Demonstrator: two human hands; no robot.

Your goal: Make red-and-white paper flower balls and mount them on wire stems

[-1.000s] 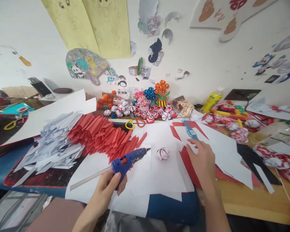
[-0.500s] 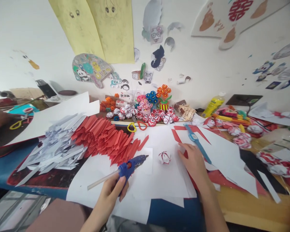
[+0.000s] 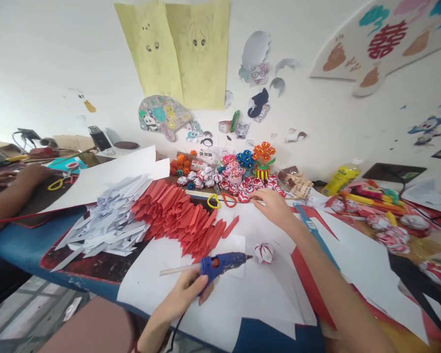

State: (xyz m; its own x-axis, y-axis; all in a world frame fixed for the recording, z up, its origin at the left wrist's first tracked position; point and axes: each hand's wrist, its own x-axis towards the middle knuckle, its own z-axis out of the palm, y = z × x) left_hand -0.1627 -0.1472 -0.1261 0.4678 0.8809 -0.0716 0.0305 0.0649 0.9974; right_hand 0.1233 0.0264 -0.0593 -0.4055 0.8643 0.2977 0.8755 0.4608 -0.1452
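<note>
My left hand [image 3: 194,289] is wrapped round a blue glue gun [image 3: 224,262], its nozzle pointing right and a pale glue stick sticking out behind. Just right of the nozzle, a small red-and-white folded paper ball [image 3: 264,253] rests on white paper [image 3: 220,299]. My right hand [image 3: 272,206] reaches far forward, fingers stretched out and slightly bent. Its fingertips are at the front of a pile of red-and-white paper balls [image 3: 243,195]; whether they touch one is not clear. Scissors with yellow and orange-red handles [image 3: 213,201] lie left of those fingertips.
Stacks of white paper strips [image 3: 110,215] and red folded strips [image 3: 180,215] lie to the left. Another person's arm [image 3: 18,189] rests at far left. A blue ruler-like strip [image 3: 318,235], a yellow bottle [image 3: 341,179] and paper flowers [image 3: 263,154] stand or lie around.
My right hand has moved forward from beside the single paper ball to the pile at the back. My left hand still holds the glue gun. The view has shifted left.
</note>
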